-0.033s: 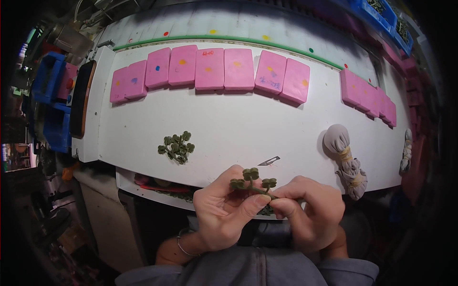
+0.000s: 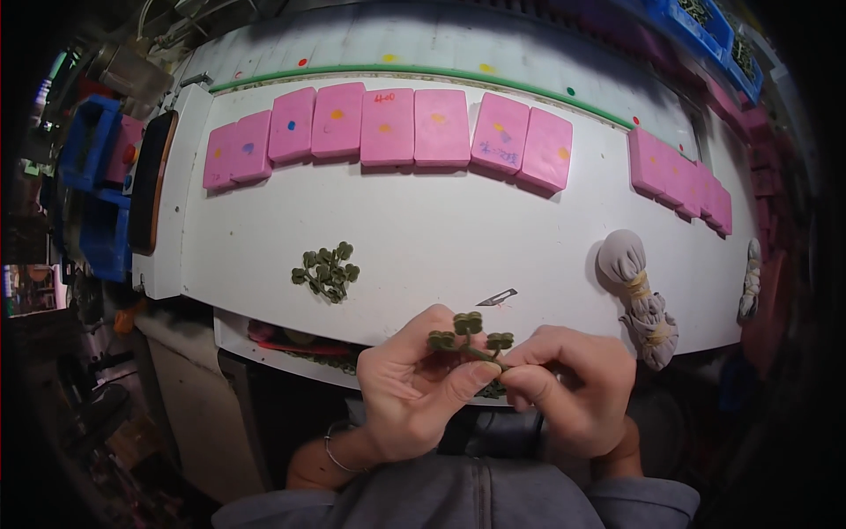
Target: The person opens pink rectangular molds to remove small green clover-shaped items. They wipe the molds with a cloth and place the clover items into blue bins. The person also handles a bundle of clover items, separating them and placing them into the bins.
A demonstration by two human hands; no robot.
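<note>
My left hand (image 2: 414, 379) pinches a dark green branched piece with clover-shaped ends (image 2: 467, 324) between thumb and fingers. The thumb and bent index finger of my right hand (image 2: 577, 383) close on the thin stem end of that same piece, just right of the left thumb. Below the fingers a little more dark green shows, partly hidden. Just beyond my hands lies a loose scalpel blade (image 2: 499, 298), flat on the white table. A small heap of similar dark green clover-ended pieces (image 2: 326, 271) rests farther left.
Pink blocks with coloured marks (image 2: 388, 128) line the far side of the white table (image 2: 264, 220); more pink blocks (image 2: 679, 181) stand at right. A tied grey cloth pouch (image 2: 624, 256) lies right. An open drawer (image 2: 238, 339) holds green bits. Blue bins (image 2: 106, 234) stand left.
The green piece has shifted very slightly to the right in my fingers. Coloured dots on the pale strip beyond the green edge sit slightly farther left.
</note>
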